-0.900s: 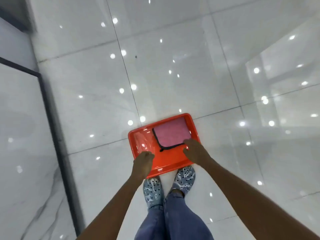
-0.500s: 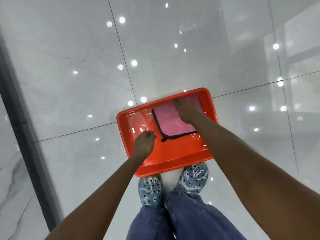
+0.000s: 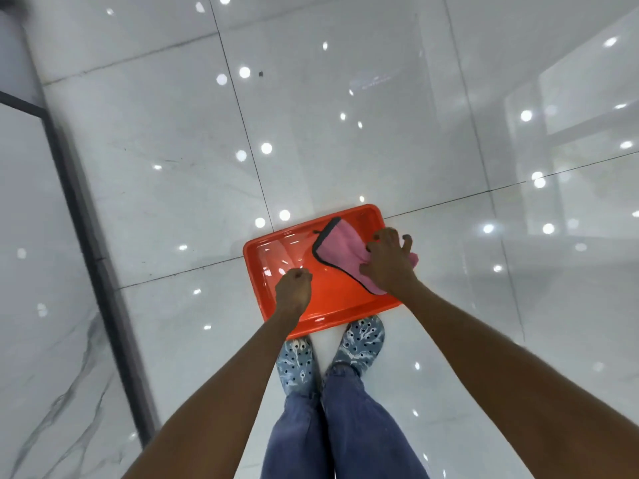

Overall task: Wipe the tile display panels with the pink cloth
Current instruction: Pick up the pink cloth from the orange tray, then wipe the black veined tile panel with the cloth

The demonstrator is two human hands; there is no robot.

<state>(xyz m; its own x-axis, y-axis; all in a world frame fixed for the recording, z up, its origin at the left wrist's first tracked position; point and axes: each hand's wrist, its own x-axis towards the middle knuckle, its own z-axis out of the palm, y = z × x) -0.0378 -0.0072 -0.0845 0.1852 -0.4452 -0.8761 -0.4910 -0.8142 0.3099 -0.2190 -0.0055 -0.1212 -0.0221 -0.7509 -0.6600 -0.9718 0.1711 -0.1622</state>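
Head camera looks down at my two arms reaching toward an orange tray on the glossy white floor, just below the middle of the frame. My right hand grips the pink cloth, fingers curled into its right end, the cloth draped over the tray's right side. My left hand is curled into a loose fist above the tray's left half, holding nothing. My patterned shoes stand just below the tray. A marbled panel with a dark frame fills the left edge.
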